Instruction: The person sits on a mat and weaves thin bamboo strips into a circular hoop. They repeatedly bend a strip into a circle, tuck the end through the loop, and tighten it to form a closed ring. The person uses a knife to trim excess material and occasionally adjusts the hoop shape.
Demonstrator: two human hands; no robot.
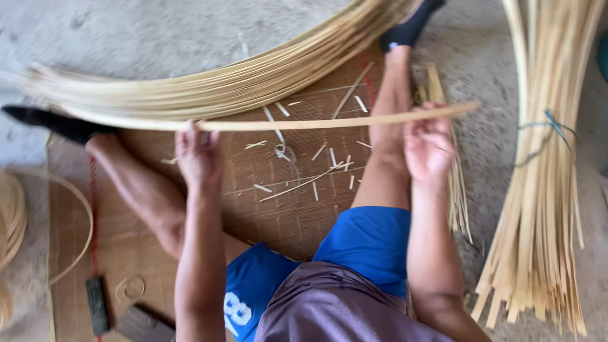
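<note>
Both hands grip one long flat bamboo strip (329,121), pale, smooth, thin, held level just above the woven brown mat (285,209). Left hand (197,155) fingers curled shut round strip; right hand (427,147) pinching it nr its far end. Curved sheaf of same strips (209,88) arcs over mat's top edge. Tied straight bundle (538,190) well right of mat. Short offcuts (304,168) litter mat's middle.

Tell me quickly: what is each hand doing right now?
Left hand: closed on the bamboo strip.
Right hand: closed on the same strip, nearer its free end.
</note>
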